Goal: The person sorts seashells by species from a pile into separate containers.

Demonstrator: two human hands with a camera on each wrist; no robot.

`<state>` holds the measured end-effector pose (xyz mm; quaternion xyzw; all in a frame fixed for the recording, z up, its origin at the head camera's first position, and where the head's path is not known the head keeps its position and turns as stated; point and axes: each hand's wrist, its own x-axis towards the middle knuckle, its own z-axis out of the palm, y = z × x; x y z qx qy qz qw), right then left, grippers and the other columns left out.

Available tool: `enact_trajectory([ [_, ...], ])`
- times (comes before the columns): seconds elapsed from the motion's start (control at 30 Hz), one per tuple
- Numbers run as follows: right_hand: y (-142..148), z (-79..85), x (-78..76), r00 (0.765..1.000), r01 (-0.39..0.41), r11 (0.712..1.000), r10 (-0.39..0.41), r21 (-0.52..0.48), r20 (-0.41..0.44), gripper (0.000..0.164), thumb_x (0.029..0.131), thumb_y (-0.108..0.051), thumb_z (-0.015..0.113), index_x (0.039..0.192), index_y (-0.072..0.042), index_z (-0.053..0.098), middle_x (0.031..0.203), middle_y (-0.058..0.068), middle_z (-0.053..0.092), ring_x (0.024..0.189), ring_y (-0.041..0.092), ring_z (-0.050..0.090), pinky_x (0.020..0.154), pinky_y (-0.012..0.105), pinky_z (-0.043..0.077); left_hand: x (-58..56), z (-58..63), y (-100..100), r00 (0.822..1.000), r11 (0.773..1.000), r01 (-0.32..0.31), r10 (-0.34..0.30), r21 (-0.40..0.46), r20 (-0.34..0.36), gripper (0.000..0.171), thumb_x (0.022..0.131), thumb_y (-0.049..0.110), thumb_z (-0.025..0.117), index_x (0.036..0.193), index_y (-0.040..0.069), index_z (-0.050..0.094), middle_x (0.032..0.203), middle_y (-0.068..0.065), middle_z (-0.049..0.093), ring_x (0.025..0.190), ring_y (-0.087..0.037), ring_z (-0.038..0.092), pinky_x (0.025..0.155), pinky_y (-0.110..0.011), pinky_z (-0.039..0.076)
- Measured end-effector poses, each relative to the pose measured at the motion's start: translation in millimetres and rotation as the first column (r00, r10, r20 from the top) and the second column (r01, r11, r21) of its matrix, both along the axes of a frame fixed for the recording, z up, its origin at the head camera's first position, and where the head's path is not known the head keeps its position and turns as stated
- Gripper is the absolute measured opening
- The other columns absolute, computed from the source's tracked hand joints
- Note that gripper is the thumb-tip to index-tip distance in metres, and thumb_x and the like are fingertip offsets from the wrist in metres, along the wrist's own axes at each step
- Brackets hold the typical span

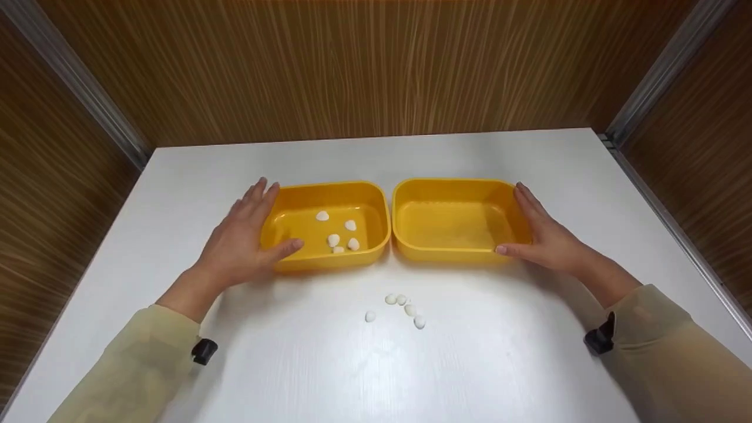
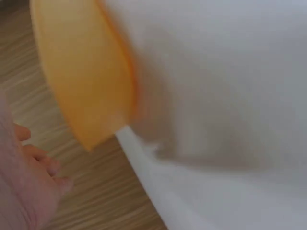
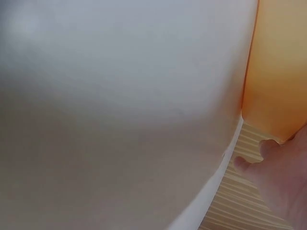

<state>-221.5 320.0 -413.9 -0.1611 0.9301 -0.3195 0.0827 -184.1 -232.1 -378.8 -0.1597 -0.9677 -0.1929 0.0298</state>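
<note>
Two yellow plastic boxes stand side by side in the head view. Inside the left box lie several small white pebble-like pieces; the bare floor of the right box shows. My left hand is spread at the left box's outer end, its thumb above the front rim. In the left wrist view a gap shows between some fingers and the box. At the right box's outer end is my right hand, fingers extended along the side and thumb by the front corner. Whether it presses the box, I cannot tell.
Several more white pieces lie loose on the white table in front of the boxes. Wood-grain panels rise behind and at both sides. Each sleeve cuff has a black device at the wrist.
</note>
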Motion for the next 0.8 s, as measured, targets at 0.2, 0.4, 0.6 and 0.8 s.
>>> enact_trajectory([
  [0.2, 0, 0.3, -0.7, 1.000, -0.003, 1.000, 0.003, 0.001, 0.006, 0.124, 0.090, -0.050, 0.082, 0.171, -0.019, -0.007, 0.178, 0.002, -0.013, 0.162, 0.044, 0.004, 0.123, 0.072, 0.015, 31.5, 7.1, 33, 0.968, 0.973, 0.212, -0.196, 0.089, -0.154, 0.098, 0.096, 0.059, 0.072, 0.170, 0.014, 0.025, 0.176, -0.006, 0.020, 0.161, -0.028, 0.022, 0.125, -0.058, 0.027],
  [0.4, -1, -0.4, -2.1, 1.000, 0.008, 1.000, -0.008, 0.001, 0.002, 0.125, 0.089, -0.051, 0.083, 0.172, -0.020, -0.006, 0.178, 0.000, -0.012, 0.162, 0.044, 0.005, 0.122, 0.072, 0.016, 57.3, -5.5, 61, 0.914, 0.903, 0.377, -0.327, 0.206, -0.241, 0.084, 0.093, 0.043, 0.083, 0.161, 0.010, 0.046, 0.165, -0.004, 0.044, 0.150, -0.023, 0.045, 0.121, -0.045, 0.038],
  [0.6, -1, -2.4, -2.4, 1.000, 0.001, 1.000, -0.001, -0.007, -0.012, 0.124, 0.090, -0.050, 0.082, 0.171, -0.018, -0.005, 0.178, 0.002, -0.011, 0.162, 0.043, 0.004, 0.123, 0.071, 0.015, 70.9, -25.2, 78, 0.918, 0.833, 0.392, -0.382, 0.390, -0.106, 0.075, 0.091, 0.039, 0.087, 0.154, 0.011, 0.057, 0.151, -0.002, 0.061, 0.139, -0.017, 0.057, 0.115, -0.041, 0.046],
  [0.8, 2, -2.9, -1.8, 1.000, 0.004, 1.000, -0.004, -0.015, -0.010, 0.125, 0.090, -0.048, 0.083, 0.171, -0.019, -0.007, 0.178, 0.002, -0.012, 0.162, 0.042, 0.003, 0.124, 0.070, 0.014, 70.0, -41.8, 85, 0.918, 0.790, 0.332, -0.397, 0.515, 0.018, 0.068, 0.091, 0.032, 0.087, 0.149, 0.008, 0.061, 0.141, -0.009, 0.069, 0.129, -0.023, 0.067, 0.112, -0.045, 0.049],
])
